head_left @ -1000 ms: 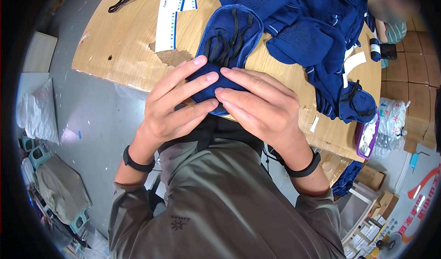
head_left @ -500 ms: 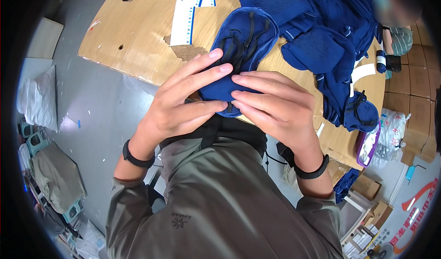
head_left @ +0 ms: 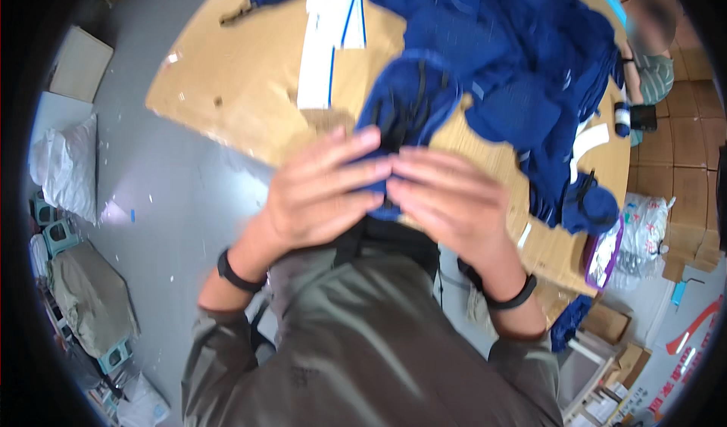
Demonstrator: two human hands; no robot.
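An oval dark-blue cloth piece (head_left: 441,94) with a piped rim lies before me at the near edge of the table. Loose black cords (head_left: 401,120) run over its middle. My left hand (head_left: 322,188) rests on its near part from the left, fingers stretched out. From the right, my right hand (head_left: 454,200) lies over the same part with fingers straight. The fingertips of both hands nearly meet above the cloth. Both hands are blurred, and their thumbs are hidden.
White paper strips (head_left: 314,79) lie on the wooden table (head_left: 227,71). Blue garments (head_left: 522,41) are heaped to the right, by a smaller blue piece with black cord (head_left: 591,207). A purple-rimmed container (head_left: 589,260) stands at the right edge. Another person (head_left: 655,79) is beyond, near brown cartons (head_left: 691,128).
The table and cloth have shifted downward in the picture. My hands have come closer together over the cloth, and their fingers are now smeared by motion.
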